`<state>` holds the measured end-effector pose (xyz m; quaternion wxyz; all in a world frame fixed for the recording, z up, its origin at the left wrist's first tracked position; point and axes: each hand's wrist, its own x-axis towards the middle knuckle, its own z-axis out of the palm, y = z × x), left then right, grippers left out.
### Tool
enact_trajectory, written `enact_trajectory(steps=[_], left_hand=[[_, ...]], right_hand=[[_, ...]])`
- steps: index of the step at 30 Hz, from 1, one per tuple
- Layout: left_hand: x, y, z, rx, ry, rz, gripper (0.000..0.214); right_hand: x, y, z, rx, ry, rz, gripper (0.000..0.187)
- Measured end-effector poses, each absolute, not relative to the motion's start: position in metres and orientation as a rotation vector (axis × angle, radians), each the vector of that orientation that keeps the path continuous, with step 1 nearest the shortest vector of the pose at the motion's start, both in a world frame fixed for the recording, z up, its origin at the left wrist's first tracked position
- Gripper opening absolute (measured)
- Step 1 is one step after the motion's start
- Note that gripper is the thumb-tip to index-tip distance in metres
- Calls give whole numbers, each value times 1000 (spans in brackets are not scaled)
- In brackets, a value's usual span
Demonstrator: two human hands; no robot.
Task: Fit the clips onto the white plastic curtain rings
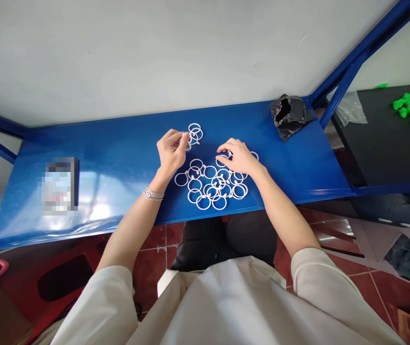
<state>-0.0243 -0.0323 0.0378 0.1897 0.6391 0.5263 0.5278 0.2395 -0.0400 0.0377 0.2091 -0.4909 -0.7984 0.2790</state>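
Plainly, in the head view, most white rings (216, 182) overlap along the near edge of the bench (129, 143), a few lying apart farther back. They look light, stiff and smooth, likely to skid on the glossy top; the outer band or small nub should give good hold. The left hand (172, 149) is pinched, apparently on a ring; the right hand (240, 157) arches over the heap, thumb and forefinger parted. Overlaps could snag. A black bag (289, 117) sits at the far right corner.
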Motion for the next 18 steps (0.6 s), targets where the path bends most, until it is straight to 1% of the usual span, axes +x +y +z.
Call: enact_trajectory(steps=[5, 8, 11, 15, 18], left_hand=[[-29, -27, 32, 1764, 1507, 1443, 44], [-29, -25, 26, 1819, 1507, 1376, 39], [-29, -22, 21, 1907, 1479, 1395, 31], [-30, -19, 14, 1937, 1537, 1482, 27], [-32, -15, 9, 1861, 1602, 1444, 25]], right_hand=[[247, -37, 40, -1327, -2225, 875, 24], [247, -36, 39, -1308, -2244, 860, 17], [245, -36, 40, -1300, -2237, 833, 11], [241, -39, 43, -1253, -2099, 823, 10], [239, -40, 44, -1171, -1931, 863, 11]])
